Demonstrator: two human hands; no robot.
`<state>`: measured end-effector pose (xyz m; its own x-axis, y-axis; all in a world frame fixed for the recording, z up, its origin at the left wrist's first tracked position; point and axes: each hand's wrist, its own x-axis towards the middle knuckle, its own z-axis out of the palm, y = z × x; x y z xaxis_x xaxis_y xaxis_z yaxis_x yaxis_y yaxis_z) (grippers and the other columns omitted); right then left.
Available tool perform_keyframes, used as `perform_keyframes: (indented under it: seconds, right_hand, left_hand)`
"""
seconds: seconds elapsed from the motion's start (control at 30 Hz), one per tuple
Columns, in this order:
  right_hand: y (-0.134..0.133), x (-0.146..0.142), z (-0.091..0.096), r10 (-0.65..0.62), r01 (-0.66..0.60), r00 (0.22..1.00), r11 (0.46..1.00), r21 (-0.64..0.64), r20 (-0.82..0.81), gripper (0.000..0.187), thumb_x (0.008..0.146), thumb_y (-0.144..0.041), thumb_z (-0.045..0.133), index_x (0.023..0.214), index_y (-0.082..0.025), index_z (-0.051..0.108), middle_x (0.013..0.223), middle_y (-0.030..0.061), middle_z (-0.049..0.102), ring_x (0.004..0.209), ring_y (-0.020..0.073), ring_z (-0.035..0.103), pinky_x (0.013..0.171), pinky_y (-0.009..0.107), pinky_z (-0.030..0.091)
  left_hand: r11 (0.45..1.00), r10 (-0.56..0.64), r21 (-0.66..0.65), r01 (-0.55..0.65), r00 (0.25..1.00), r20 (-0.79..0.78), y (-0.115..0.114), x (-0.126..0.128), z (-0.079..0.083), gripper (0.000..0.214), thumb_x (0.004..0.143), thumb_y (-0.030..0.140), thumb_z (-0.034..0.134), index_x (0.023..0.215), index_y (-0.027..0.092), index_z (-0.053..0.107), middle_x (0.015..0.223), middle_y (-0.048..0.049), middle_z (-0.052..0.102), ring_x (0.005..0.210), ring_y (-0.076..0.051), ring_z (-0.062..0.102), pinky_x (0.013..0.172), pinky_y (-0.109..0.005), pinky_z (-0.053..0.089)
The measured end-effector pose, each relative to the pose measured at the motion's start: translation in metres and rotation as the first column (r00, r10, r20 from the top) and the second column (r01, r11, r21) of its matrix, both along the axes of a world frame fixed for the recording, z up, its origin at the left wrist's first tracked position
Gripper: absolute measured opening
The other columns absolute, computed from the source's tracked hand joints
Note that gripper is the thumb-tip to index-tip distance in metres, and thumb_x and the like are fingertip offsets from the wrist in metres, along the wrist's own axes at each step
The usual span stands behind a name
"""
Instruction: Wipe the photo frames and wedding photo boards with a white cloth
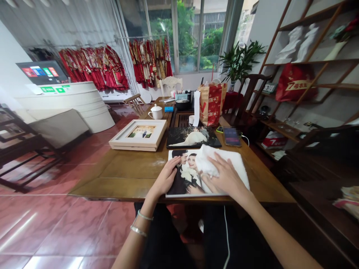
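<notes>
A large wedding photo print (pixel 241 168) lies flat at the near edge of the wooden table (pixel 129 172). My left hand (pixel 165 179) rests on the print's left edge, fingers stretched out flat. My right hand (pixel 224 175) presses a white cloth (pixel 206 162) onto the middle of the print, fingers laid over the cloth.
Behind the print lie a darker photo panel (pixel 193 137), a light wooden picture frame (pixel 138 134) and a phone (pixel 232 136) with a cable. Farther back stand a white teapot (pixel 156 111), a tea tray and a red paper bag (pixel 211 102). Shelves (pixel 314 89) stand at right.
</notes>
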<state>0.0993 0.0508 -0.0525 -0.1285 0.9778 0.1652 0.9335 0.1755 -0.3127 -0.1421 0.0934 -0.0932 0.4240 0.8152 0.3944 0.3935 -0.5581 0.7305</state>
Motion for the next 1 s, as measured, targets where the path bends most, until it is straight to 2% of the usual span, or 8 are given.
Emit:
perform_keyframes:
  seconds: [0.1,0.2,0.4,0.53,0.6,0.7,0.83,1.0]
  right_hand:
    - [0.026,-0.006,-0.001,-0.118,0.119,0.990,0.993,-0.004,0.073,0.065,0.079,-0.036,0.048,0.136,-0.006,0.039,0.146,0.0172,0.031,0.136,0.0352,0.019,0.107,0.059,0.013]
    - [0.029,-0.026,0.002,-0.096,0.096,0.993,0.995,0.014,0.070,0.062,0.080,-0.037,0.046,0.134,-0.006,0.042,0.143,0.0149,0.037,0.135,0.0372,0.019,0.105,0.063,0.010]
    - [-0.035,-0.058,0.009,0.199,-0.199,0.980,0.980,0.012,-0.028,0.070,0.065,-0.016,0.045,0.134,-0.009,0.042,0.143,0.0074,0.039,0.137,0.0305,0.016,0.110,0.058,0.002]
    - [-0.082,-0.044,0.016,0.410,-0.421,0.901,0.906,-0.054,-0.140,0.079,0.056,-0.010,0.041,0.134,-0.017,0.044,0.141,-0.0010,0.041,0.138,0.0214,0.018,0.114,0.049,0.003]
    - [-0.091,-0.029,0.016,0.429,-0.446,0.886,0.893,-0.069,-0.173,0.080,0.054,-0.007,0.039,0.132,-0.018,0.046,0.139,-0.0012,0.044,0.137,0.0187,0.022,0.115,0.047,0.007]
    - [-0.083,-0.003,0.011,0.328,-0.342,0.929,0.938,-0.055,-0.171,0.074,0.058,-0.007,0.040,0.130,-0.017,0.049,0.136,0.0015,0.049,0.134,0.0184,0.030,0.115,0.046,0.011]
    - [-0.044,0.017,0.002,0.089,-0.088,0.990,0.996,0.013,-0.110,0.063,0.066,-0.012,0.044,0.128,-0.014,0.051,0.133,0.0064,0.052,0.132,0.0212,0.034,0.113,0.045,0.017]
    - [-0.001,-0.010,0.005,-0.096,0.098,0.995,0.993,0.069,-0.028,0.053,0.072,-0.021,0.048,0.124,-0.011,0.054,0.128,0.0112,0.056,0.130,0.0300,0.034,0.109,0.053,0.018]
  left_hand:
    - [1.000,0.005,-0.015,-0.005,1.000,-0.001,-0.001,0.000,0.001,0.041,0.090,0.018,0.037,0.129,0.022,0.048,0.141,-0.0071,0.043,0.133,-0.019,0.033,0.114,-0.043,0.021]
    - [1.000,0.007,-0.028,-0.007,1.000,0.006,0.000,0.000,0.001,0.041,0.090,0.019,0.037,0.129,0.022,0.048,0.141,-0.0073,0.043,0.133,-0.020,0.034,0.114,-0.043,0.021]
    - [1.000,0.002,-0.020,-0.001,1.000,0.031,0.001,0.000,-0.001,0.041,0.090,0.017,0.035,0.128,0.022,0.050,0.140,-0.0065,0.045,0.133,-0.019,0.034,0.114,-0.043,0.021]
    - [1.000,0.002,-0.015,-0.002,0.999,0.033,0.001,0.000,-0.002,0.041,0.090,0.016,0.035,0.128,0.021,0.050,0.140,-0.0073,0.044,0.133,-0.020,0.033,0.113,-0.043,0.023]
    - [1.000,0.006,-0.014,-0.006,0.999,0.037,0.001,0.000,-0.003,0.041,0.089,0.016,0.036,0.127,0.021,0.050,0.140,-0.0069,0.044,0.133,-0.019,0.034,0.113,-0.043,0.023]
    - [1.000,0.010,-0.011,-0.010,0.999,0.035,0.001,0.000,-0.004,0.041,0.089,0.016,0.036,0.127,0.022,0.050,0.140,-0.0063,0.044,0.133,-0.018,0.034,0.114,-0.042,0.021]
    - [1.000,0.004,-0.007,-0.004,1.000,0.015,0.001,0.000,-0.003,0.042,0.090,0.016,0.034,0.129,0.022,0.047,0.140,-0.0073,0.043,0.133,-0.018,0.034,0.113,-0.042,0.022]
    - [1.000,0.005,-0.008,-0.005,1.000,0.014,0.000,0.000,-0.001,0.041,0.091,0.017,0.035,0.129,0.022,0.048,0.140,-0.0071,0.043,0.133,-0.018,0.034,0.114,-0.043,0.021]
